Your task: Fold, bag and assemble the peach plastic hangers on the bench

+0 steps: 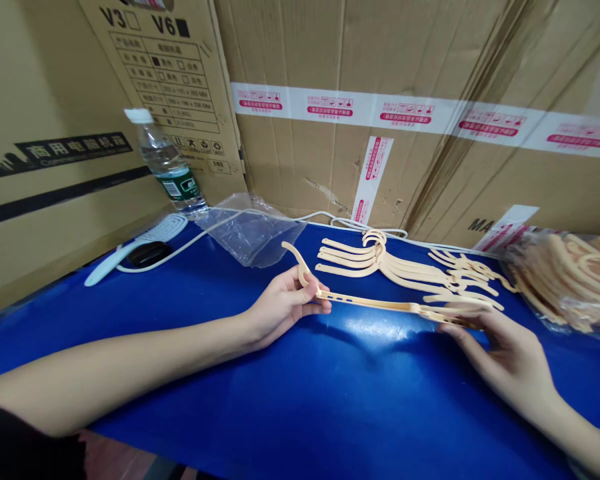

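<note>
A beige plastic folding hanger stretches between my two hands above the blue table. My left hand pinches one end, where a curved piece sticks up past the fingers. At the other end, my right hand grips a jointed part between thumb and fingers, which partly cover it. Just behind lie several more beige hangers, fanned out in an overlapping row with their hooks toward the back.
At the right is a clear bag of beige hanger parts. A hairbrush, a dark oval object, a water bottle, clear plastic wrap and a white cable lie at the back left. Cardboard boxes stand behind the blue table.
</note>
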{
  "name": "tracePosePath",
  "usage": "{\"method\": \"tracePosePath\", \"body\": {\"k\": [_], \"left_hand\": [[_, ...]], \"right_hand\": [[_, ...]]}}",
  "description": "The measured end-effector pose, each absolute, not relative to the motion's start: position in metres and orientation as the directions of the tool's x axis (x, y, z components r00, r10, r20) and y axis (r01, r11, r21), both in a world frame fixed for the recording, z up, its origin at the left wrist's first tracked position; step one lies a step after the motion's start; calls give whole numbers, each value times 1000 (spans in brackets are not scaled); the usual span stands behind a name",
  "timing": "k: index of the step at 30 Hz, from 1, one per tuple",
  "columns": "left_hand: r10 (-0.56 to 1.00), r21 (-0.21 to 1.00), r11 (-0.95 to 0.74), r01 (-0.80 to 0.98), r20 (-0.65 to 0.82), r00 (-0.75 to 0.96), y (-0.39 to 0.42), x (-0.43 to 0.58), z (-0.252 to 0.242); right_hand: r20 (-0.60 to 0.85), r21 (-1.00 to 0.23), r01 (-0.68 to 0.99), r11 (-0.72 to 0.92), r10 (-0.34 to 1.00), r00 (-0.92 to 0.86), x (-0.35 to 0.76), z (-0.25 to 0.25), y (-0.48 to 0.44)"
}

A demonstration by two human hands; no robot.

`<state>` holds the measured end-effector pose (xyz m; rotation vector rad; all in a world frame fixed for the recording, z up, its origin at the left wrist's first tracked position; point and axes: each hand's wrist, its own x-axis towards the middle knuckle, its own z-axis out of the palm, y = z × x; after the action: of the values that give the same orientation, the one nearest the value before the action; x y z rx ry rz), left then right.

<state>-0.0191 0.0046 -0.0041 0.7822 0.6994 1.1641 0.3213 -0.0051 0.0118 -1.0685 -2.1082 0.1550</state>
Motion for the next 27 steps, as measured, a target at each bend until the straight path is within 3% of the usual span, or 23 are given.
{"method": "tracePosePath", "body": {"k": [11, 18, 22, 25, 27], "left_hand": [[990, 862, 122, -492, -69, 124, 1, -16, -6], [994, 870, 103, -483, -67, 91, 1, -15, -2], [978, 961, 90, -260, -36, 206, -13, -14, 0], [892, 971, -227, 72, 177, 417, -33, -12, 2], [737, 813, -556, 172, 387, 554, -44, -12, 1]], "right_hand": [[527, -484, 626, 612, 774, -349, 310, 16, -15], [539, -545, 652, 527, 816, -210, 311, 15, -16], [486, -582, 642, 499, 846, -217, 315, 23, -11], [401, -585, 656, 477, 873, -277, 319, 28, -7], [353, -560, 664, 495, 868, -349, 320, 28, -5]]}}
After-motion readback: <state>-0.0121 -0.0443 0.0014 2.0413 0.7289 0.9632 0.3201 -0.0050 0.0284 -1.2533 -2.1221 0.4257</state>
